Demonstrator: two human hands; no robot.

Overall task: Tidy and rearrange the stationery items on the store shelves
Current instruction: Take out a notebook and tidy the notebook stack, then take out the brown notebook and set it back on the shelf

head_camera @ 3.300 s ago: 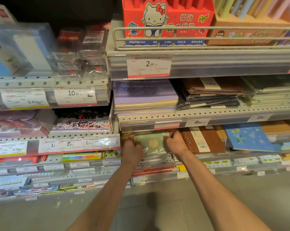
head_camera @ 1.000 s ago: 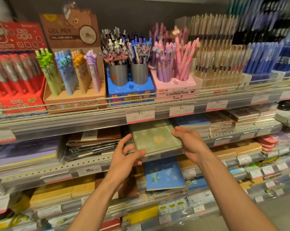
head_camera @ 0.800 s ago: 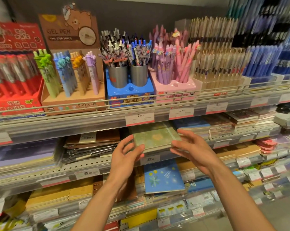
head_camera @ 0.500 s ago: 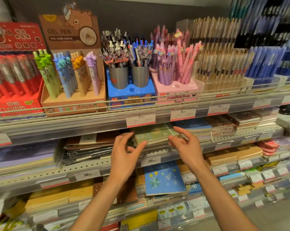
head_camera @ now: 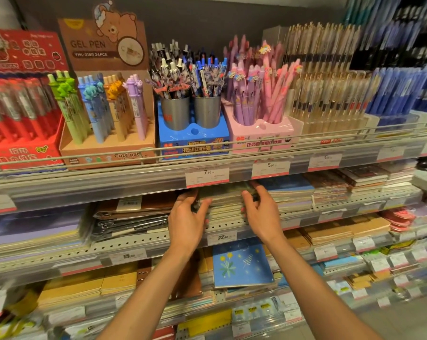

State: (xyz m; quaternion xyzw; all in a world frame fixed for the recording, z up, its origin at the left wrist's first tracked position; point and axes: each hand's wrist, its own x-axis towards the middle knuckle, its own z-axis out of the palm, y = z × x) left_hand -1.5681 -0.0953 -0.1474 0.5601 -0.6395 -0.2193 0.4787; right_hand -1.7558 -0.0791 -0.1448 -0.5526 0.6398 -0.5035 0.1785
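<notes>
Along the left edge of the frame, red boxed pens [head_camera: 16, 111] are standing on the top shelf, and beneath them purple notebooks [head_camera: 31, 231] are lying in a flat pile. Moving toward the centre, brown and black wrapped covers [head_camera: 131, 214] are sitting just left of the left hand [head_camera: 186, 222], which is curling its fingers round the left side of a pale green notebook stack [head_camera: 226, 201]. That stack is resting on the middle shelf, tucked under the 7.90 price tag [head_camera: 207, 176] at centre frame. The right hand [head_camera: 262, 214] is pressing against the stack's right side, fingers bent, so both hands are gripping it between them. I'd judge this pile is nearly squared and seated, with only a final nudge left. Below, a blue flowered notebook [head_camera: 241, 263] is lying slightly askew, and the blurred stacks toward the right edge are probably waiting their turn, so plenty of tidying seems to be remaining.
</notes>
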